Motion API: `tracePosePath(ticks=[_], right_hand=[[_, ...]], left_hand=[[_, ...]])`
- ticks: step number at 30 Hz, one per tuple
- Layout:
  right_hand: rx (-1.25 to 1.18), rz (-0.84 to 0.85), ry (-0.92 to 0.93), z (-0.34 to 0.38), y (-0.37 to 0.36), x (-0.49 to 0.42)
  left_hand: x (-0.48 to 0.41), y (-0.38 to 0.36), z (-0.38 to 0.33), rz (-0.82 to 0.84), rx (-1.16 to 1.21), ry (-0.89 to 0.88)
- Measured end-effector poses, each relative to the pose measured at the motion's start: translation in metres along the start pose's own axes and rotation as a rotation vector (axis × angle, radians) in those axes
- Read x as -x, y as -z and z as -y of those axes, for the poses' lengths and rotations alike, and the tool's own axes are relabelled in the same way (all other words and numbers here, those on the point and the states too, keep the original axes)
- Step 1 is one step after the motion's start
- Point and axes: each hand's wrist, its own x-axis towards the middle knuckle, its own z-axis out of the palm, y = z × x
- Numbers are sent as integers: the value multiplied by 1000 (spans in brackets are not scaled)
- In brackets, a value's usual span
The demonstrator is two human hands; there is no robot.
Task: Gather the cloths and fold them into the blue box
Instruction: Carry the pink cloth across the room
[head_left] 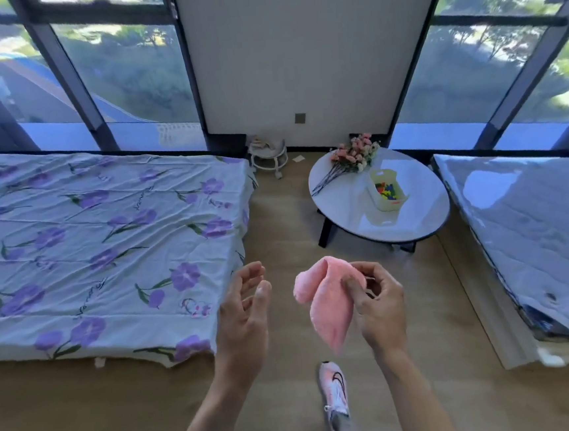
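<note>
Windows (126,74) fill the far wall on either side of a pale wall panel (296,52), with trees and a road outside. Below them on the left lies a low bed (89,239) under a creased white sheet printed with purple flowers. On the right is a bare mattress (535,227) wrapped in shiny plastic. A wooden floor (276,216) runs between the two.

On the floor near the mattress stands a round white counter (352,216) on dark legs. It carries a pale yellow basket (387,191), an open tub holding a heap of small pieces in red, blue, green and yellow, too small to identify. Beside the basket at the counter's far edge lies a bouquet (353,156) of pink and cream flowers, its dark stems pointing left. By the wall, between the bed and the counter, sits a small white round stand (268,155) with something on its top tier that I cannot make out.

Both bare forearms reach forward over the floor. The left hand (244,318) has a released grip: its fingers are loosely spread, its palm is turned toward the other hand, and it holds nothing. The right hand (380,306) has its grip closed on the pink cloth (328,301), pinching the top edge between thumb and fingers. The cloth hangs in the air above the floor, one corner flopped over to the left. Beneath it a pink and white shoe (334,389) rests on the floor.
</note>
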Motion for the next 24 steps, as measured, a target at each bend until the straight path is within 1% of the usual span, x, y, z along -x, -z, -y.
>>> tracePosePath(ticks=[4,9,14,19,24], right_hand=[[8,64,-6,-7,-18,-108],[35,151,22,6,-39,-238],[18,156,13,15,-76,-346],[29,125,-16,-2,-126,-433],[80,85,-22,-15,-198,-529]], left_hand=[[-83,-45,6,-53,-33,-7],[-187,-95,-2,-150,-38,-9],[-286,-127,-6,-204,-54,-5],[-389,-146,9,-189,36,45],[-523,-148,27,-101,8,38]])
